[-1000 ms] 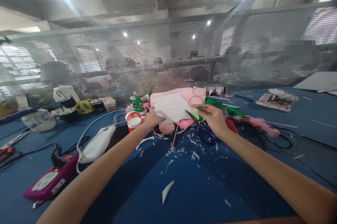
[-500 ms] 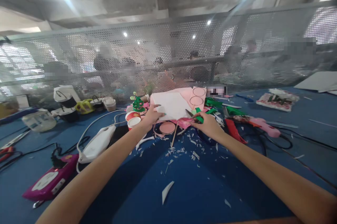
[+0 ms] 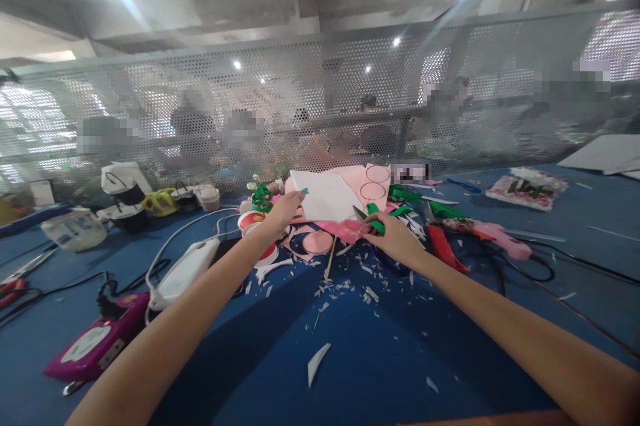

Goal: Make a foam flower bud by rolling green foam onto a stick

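My left hand [image 3: 286, 210] is closed at the left edge of a sheet of white paper [image 3: 327, 196], its fingertips at the edge. My right hand [image 3: 395, 234] is closed around a pair of scissors [image 3: 360, 214] with a dark blade pointing up and left, by the paper's lower right corner. Something green shows at my right fingers. Beneath the white sheet lies pink paper [image 3: 353, 176], with ring outlines on its right part. Pink scraps [image 3: 350, 231] and a thin wooden stick [image 3: 330, 259] lie just below the sheet.
White paper scraps [image 3: 370, 294] litter the blue table. To the left are a purple power strip [image 3: 95, 339], a white adapter [image 3: 185, 273], cables and cups [image 3: 75, 229]. On the right lie a pink glue gun [image 3: 505, 239] and a red strip [image 3: 445, 251]. A perforated screen [image 3: 320, 99] stands behind.
My left hand has shifted up and left along the white sheet, uncovering more of it. The red-and-white cup near my left wrist has shifted or tipped. My right hand stays nearly still.
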The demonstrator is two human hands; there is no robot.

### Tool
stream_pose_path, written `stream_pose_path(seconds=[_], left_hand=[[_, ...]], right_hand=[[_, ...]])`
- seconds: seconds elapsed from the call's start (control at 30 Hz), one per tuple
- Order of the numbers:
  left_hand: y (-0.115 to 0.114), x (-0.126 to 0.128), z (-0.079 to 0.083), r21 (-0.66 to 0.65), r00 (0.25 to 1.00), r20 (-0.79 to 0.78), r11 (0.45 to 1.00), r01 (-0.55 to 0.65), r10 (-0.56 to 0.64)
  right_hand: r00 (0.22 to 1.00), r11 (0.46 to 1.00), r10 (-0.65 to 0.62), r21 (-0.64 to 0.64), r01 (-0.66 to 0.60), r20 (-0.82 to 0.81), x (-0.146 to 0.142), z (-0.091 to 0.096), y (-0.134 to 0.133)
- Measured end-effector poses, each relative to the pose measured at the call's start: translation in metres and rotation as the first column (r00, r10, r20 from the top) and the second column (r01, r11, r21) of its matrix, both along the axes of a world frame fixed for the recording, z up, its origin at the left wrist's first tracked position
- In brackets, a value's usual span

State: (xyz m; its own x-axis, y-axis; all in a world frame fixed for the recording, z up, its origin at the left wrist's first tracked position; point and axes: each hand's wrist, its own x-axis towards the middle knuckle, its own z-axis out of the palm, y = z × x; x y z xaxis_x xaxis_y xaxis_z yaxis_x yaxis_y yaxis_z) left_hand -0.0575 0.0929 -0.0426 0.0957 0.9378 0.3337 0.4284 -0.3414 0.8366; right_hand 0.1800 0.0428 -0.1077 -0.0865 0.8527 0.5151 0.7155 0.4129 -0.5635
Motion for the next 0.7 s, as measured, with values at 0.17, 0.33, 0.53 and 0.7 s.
stream_pose_path(seconds=[0.17,0.33,0.53,0.7], left_hand=[[-0.014,0.006,-0.001,0.085,0.973,-0.228,0.996,-0.027,0.046],[-0.036,0.020,-0.002,-0.029,0.889,-0.251,0.921,0.388,-0.383],[-0.051,0.031,-0.008,-0.267,0.696,0.169,0.648,0.713,-0.697],[-0.049,0.033,-0.017,-0.415,0.706,0.195,0.595,0.688,-0.681]], right_hand=[[0.987,0.969,0.154,0.202,-0.144,-0.035,-0.005,0.004,-0.009],[0.914,0.830,0.398,0.392,-0.397,0.082,-0.013,0.011,-0.027],[0.848,0.752,0.480,0.392,-0.530,0.227,-0.025,0.015,-0.046],[0.829,0.725,0.459,0.404,-0.557,0.319,-0.026,0.016,-0.045]])
